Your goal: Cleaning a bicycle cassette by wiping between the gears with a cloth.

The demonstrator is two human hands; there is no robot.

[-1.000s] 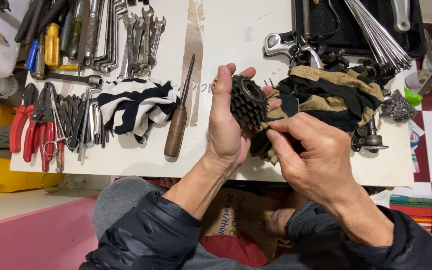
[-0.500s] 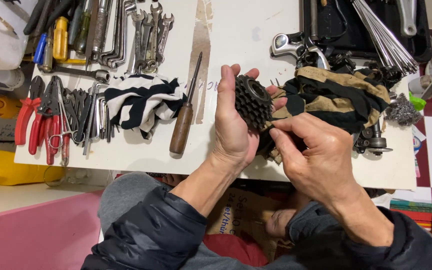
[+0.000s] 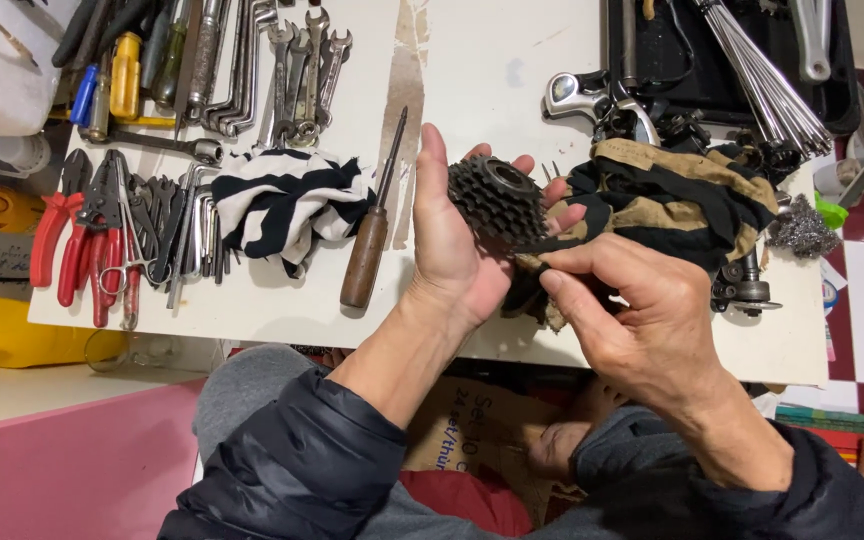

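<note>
My left hand point(image 3: 449, 243) holds a dark, toothed bicycle sprocket cluster point(image 3: 497, 200) upright above the white work board point(image 3: 252, 310). A grimy black and tan rag point(image 3: 672, 200) runs from the board's right side up to the sprockets. My right hand point(image 3: 632, 315) pinches a strip of that rag just below the cluster, pulled in between the sprocket teeth.
A wooden-handled screwdriver point(image 3: 370, 235) and a black-and-white striped cloth point(image 3: 287, 205) lie left of my hands. Red-handled pliers point(image 3: 77, 240), spanners point(image 3: 297, 75) and hex keys fill the left. A black tray point(image 3: 742, 50) with metal spokes, a steel wool pad point(image 3: 802, 228) and a yellow container point(image 3: 2, 330) surround.
The view has shifted slightly. My left hand has tilted the sprocket cluster so its face shows more, and my right hand has drawn the rag strip a little downward.
</note>
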